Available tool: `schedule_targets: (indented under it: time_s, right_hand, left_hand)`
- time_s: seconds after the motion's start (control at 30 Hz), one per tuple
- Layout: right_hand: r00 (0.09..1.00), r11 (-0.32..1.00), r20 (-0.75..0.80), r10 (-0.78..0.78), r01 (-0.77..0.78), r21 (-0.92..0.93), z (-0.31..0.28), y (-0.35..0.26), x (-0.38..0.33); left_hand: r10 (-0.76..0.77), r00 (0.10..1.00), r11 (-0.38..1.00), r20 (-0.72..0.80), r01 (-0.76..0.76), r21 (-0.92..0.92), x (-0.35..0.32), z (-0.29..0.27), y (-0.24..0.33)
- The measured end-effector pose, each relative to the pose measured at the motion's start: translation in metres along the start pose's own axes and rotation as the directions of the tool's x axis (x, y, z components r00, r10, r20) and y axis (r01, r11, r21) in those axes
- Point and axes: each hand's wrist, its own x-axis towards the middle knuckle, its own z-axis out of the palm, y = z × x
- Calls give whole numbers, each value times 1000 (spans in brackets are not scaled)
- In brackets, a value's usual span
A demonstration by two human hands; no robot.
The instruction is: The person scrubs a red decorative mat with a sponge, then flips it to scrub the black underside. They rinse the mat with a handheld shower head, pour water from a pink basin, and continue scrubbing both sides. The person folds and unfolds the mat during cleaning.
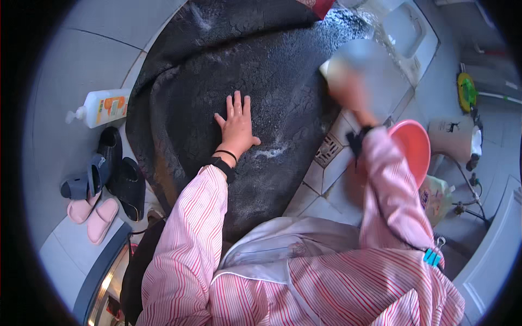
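Observation:
A large black mat or sheet [206, 108], wet and wrinkled, spreads over the floor in front of me, with white suds in places. My left hand [237, 130] lies flat on it, fingers spread, holding nothing. Near the mat's right edge, my right hand [350, 89] is smeared by motion. It appears closed on a pale thing [326, 68] whose kind I cannot make out; the fingers are blurred. A greyish blur beside the hand hides part of the floor. Water and foam gleam on the mat's far right part.
A pink-red basin [410, 149] stands beside my right forearm, near a floor drain [328, 150]. At the left are a white pump bottle [106, 107], pink slippers [103, 220] and dark shoes [130, 187]. A white squat toilet [403, 30] lies at the far right.

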Motion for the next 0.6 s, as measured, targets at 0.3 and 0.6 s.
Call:
schedule_targets:
  time_s: [0.3, 0.6]
  right_hand:
    - [995, 987, -44, -91, 96, 128, -18, -51, 50]
    - [909, 772, 129, 396, -406, 489, -22, -18, 17]
  left_hand:
    - [18, 999, 999, -40, -17, 29, 4, 5, -4]
    - [86, 988, 996, -125, -87, -7, 15, 5, -19]
